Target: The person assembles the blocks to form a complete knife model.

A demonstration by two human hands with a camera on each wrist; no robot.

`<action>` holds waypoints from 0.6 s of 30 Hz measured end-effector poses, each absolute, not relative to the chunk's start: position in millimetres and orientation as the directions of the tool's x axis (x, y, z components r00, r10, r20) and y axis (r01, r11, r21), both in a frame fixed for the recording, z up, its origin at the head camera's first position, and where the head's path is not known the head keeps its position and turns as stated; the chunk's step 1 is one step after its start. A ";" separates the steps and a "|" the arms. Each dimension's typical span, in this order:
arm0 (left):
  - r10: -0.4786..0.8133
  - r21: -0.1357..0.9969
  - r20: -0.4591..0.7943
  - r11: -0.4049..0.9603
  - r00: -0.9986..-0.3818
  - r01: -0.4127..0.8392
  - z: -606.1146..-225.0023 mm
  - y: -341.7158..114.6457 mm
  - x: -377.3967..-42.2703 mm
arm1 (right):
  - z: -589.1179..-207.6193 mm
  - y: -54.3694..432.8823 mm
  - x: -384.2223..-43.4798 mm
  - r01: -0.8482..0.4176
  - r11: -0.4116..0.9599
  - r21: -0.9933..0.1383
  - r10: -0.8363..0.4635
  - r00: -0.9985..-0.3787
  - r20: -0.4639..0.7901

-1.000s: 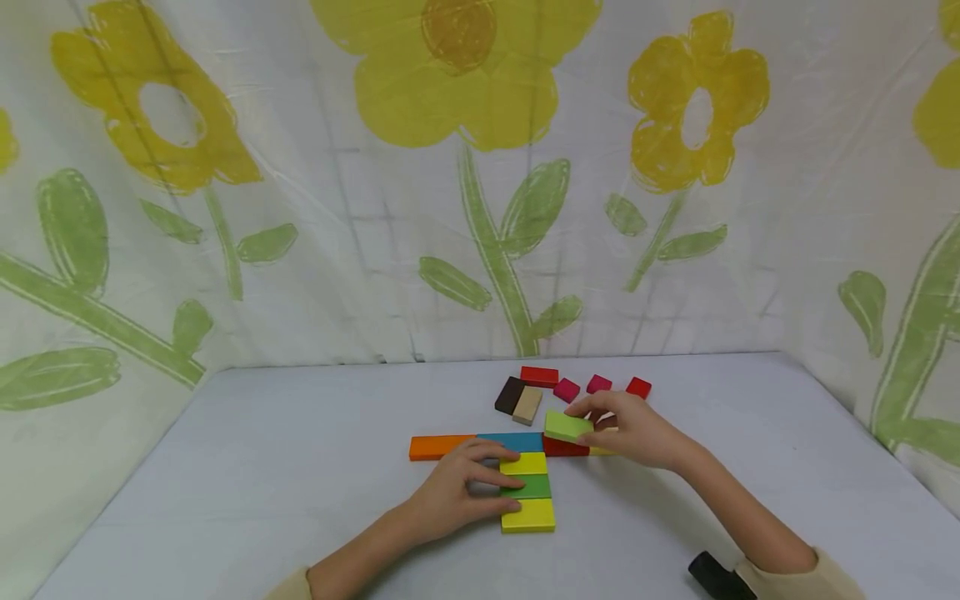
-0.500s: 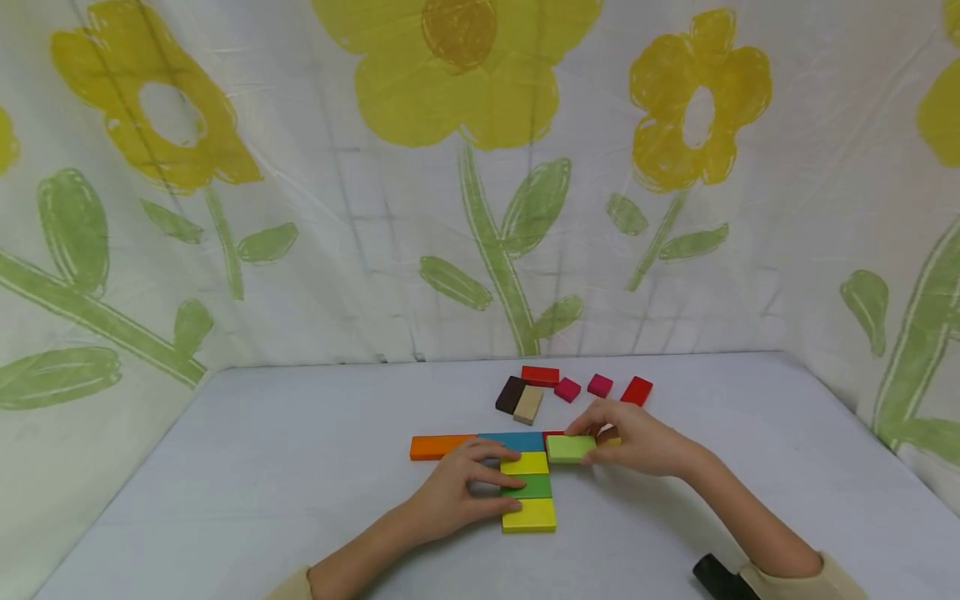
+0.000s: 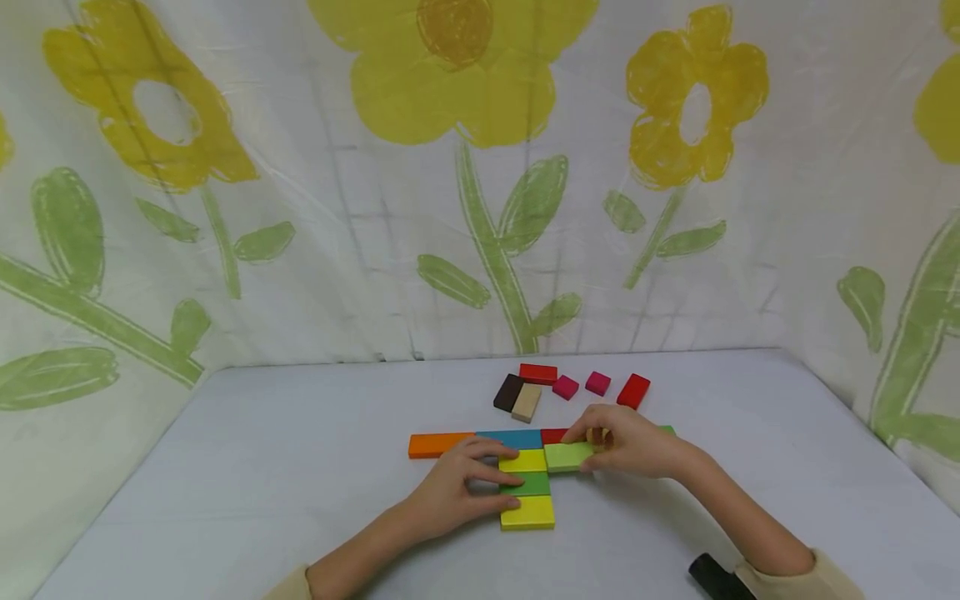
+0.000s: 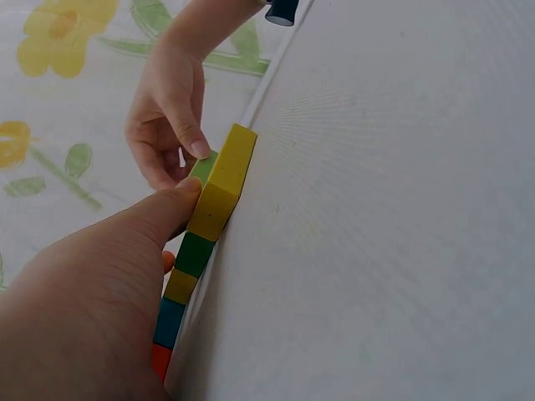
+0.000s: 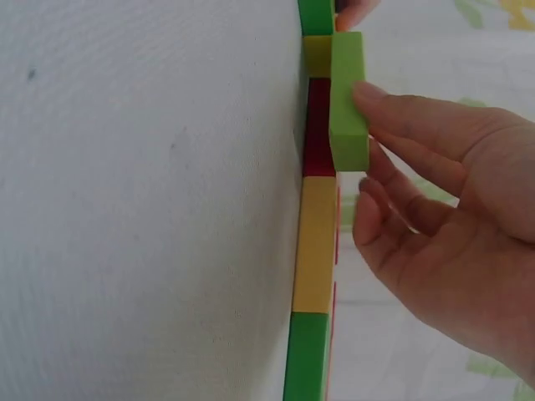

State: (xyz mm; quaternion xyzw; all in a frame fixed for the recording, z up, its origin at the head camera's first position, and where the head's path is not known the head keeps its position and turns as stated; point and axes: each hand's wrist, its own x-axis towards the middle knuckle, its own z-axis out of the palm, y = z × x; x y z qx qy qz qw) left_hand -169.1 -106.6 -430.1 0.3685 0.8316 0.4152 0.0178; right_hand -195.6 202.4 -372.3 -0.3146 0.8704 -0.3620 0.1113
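- Right hand (image 3: 630, 442): thumb and fingers pinched on the right end of the lime block (image 3: 566, 457).
- Lime block: lies in the corner between row and column, on the near side of the dark red block (image 3: 552, 436) and just right of the far yellow block (image 3: 534, 461). Right wrist view shows it standing higher off the table than the row. Contact with either neighbour: cannot tell.
- Left hand (image 3: 457, 492): digits spread apart, laid from the left onto the column; thumb on the near yellow block (image 3: 528, 515), fingers on the green block (image 3: 536, 483) and far yellow block. Not wrapped round any one piece.
- Column: those three blocks, edge to edge, running toward the person from under the blue block (image 3: 510, 439).
- Row, left to right: orange block (image 3: 438, 446), blue, dark red, pale yellow block (image 5: 316, 242), end green block (image 5: 307, 355). Last two largely behind the right hand in the head view.
- Behind the row, loose: red, brown, tan and pink blocks (image 3: 566, 387).
- Black object (image 3: 718, 577) by the right sleeve (image 3: 798, 575); mostly out of frame.
- White table (image 3: 262, 467); flowered cloth (image 3: 337, 275) behind.
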 end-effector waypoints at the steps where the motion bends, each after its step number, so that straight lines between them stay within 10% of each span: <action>1: 0.627 0.702 0.279 0.384 -0.728 0.600 -430.3 -106.8 -169.1 | -372.2 202.1 -195.6 -0.466 0.540 -0.701 -0.630 -0.776 0.032; 18: 0.617 0.727 0.258 0.383 -0.743 0.570 -429.6 -106.3 -168.4 | -374.0 198.2 -195.3 -0.446 0.568 -0.692 -0.622 -0.783 -0.005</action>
